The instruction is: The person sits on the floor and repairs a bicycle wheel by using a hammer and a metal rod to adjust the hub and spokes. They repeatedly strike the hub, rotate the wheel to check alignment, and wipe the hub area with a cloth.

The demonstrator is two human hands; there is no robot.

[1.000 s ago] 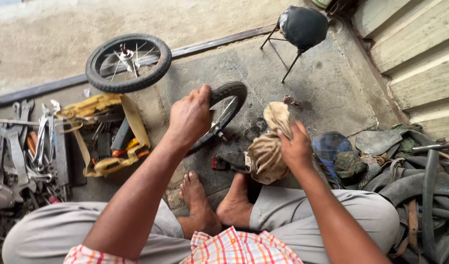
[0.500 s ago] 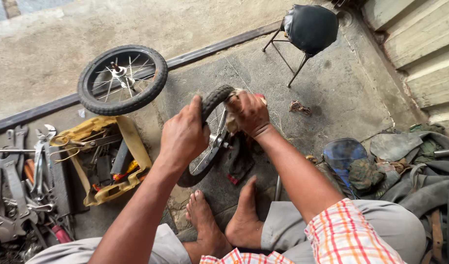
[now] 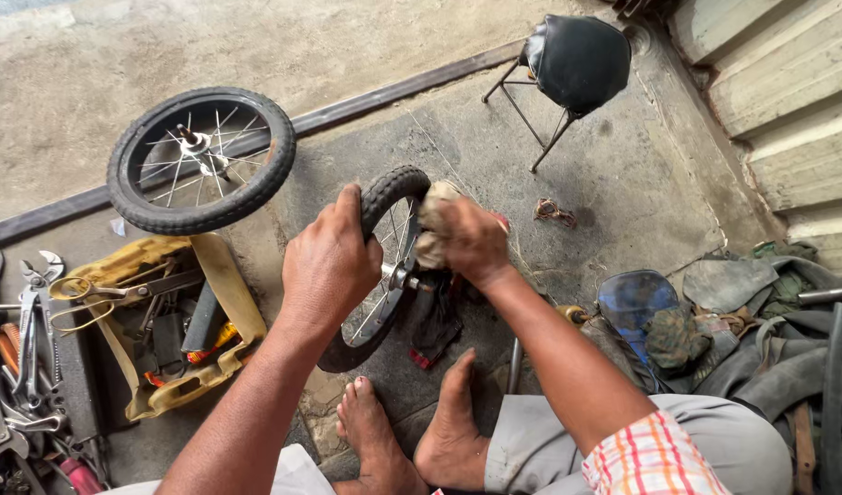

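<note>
Wiping wheel (image 3: 377, 275) with rag (image 3: 432, 229)

Single head-worn view, looking steeply down, close over the hands (image 3: 398, 252), feet and concrete floor (image 3: 623, 183)

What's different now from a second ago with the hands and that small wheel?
The right hand has carried the rag up from near the knee and now presses it against the small wheel. The left hand keeps its grip on the tyre, holding the wheel upright. The loose wheel and stool stayed put.
</note>
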